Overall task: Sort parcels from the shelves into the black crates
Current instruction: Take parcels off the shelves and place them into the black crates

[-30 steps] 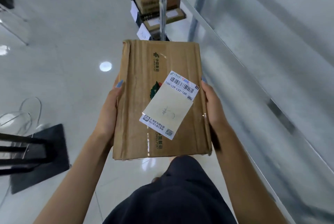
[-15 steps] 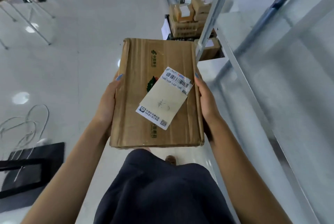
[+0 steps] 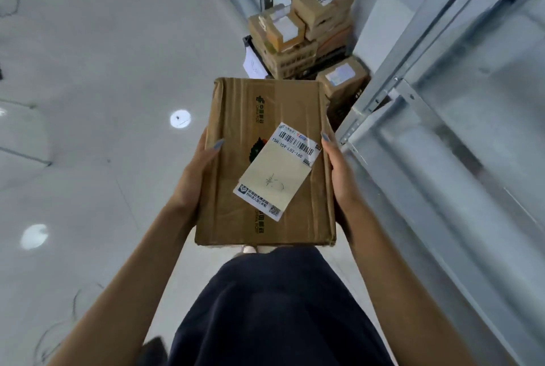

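Note:
A flat brown cardboard parcel [image 3: 236, 188] with a tilted white barcode label is held level in front of me, above my dark skirt. My left hand [image 3: 196, 176] grips its left edge, thumb on top. My right hand [image 3: 339, 174] grips its right edge, thumb on top. Beyond it on the floor stands a black crate [image 3: 250, 44] piled with several cardboard parcels [image 3: 298, 32]. A second black crate [image 3: 345, 109] just right of the held parcel holds a labelled box [image 3: 342, 76].
Grey metal shelving [image 3: 442, 129] runs along my right side, its upright post [image 3: 380, 94] close to the parcel's far right corner. Glossy white floor [image 3: 103, 100] spreads to the left and ahead, with a few loose cables at the left edge.
The crates and their stacked parcels have come much closer. The shelving has shifted in view as I walk. Both hands keep the same grip on the parcel.

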{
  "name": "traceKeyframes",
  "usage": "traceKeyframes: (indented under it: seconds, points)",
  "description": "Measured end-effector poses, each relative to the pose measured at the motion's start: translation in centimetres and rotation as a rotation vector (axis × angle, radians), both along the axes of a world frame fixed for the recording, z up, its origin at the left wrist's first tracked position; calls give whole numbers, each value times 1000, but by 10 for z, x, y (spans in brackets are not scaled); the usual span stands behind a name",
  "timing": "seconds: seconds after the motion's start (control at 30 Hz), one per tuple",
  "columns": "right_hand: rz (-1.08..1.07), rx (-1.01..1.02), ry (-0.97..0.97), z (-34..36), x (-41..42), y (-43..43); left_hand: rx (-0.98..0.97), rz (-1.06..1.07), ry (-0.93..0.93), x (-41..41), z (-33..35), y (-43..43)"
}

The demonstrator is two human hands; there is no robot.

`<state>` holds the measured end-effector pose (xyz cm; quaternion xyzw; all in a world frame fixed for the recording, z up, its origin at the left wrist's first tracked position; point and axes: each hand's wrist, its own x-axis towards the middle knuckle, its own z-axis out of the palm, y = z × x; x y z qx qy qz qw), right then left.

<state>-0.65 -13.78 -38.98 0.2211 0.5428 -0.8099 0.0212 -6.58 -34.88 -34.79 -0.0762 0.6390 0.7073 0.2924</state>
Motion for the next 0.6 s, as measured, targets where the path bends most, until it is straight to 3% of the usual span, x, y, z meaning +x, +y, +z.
traceKeyframes:
  seconds: [0.37, 0.6]
  points:
    - [-395, -146, -256, -71, -134, 25, 72, -436, -189, -227, -76, 70]
    - [-548, -148, -387, -139, -224, 76, -95, -683, -210, -349, -156, 146]
